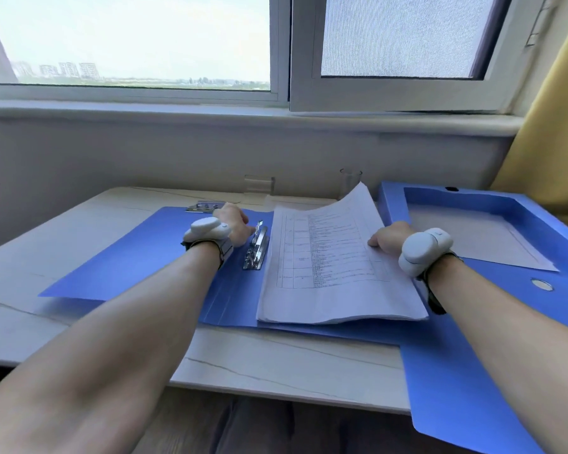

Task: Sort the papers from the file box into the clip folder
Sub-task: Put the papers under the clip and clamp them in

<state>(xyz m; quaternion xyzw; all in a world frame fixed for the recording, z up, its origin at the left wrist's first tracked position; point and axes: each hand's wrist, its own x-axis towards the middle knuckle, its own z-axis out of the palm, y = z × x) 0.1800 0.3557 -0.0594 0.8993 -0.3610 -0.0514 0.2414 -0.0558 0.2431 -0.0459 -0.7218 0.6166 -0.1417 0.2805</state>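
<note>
A blue clip folder (138,257) lies open on the desk. A stack of printed papers (328,267) rests on its right half, with the far right corner curled upward. My left hand (235,222) presses on the metal lever clip (257,245) at the folder's spine. My right hand (391,237) grips the right edge of the paper stack. Each wrist carries a white device. To the right sits the open blue file box (551,231) with a white sheet (479,237) inside.
A second metal clip (205,206) sits at the folder's far edge. Two clear holders (259,184) stand by the wall under the window sill. A yellow curtain (551,126) hangs at the right. The file box lid (456,371) overhangs the desk's front edge.
</note>
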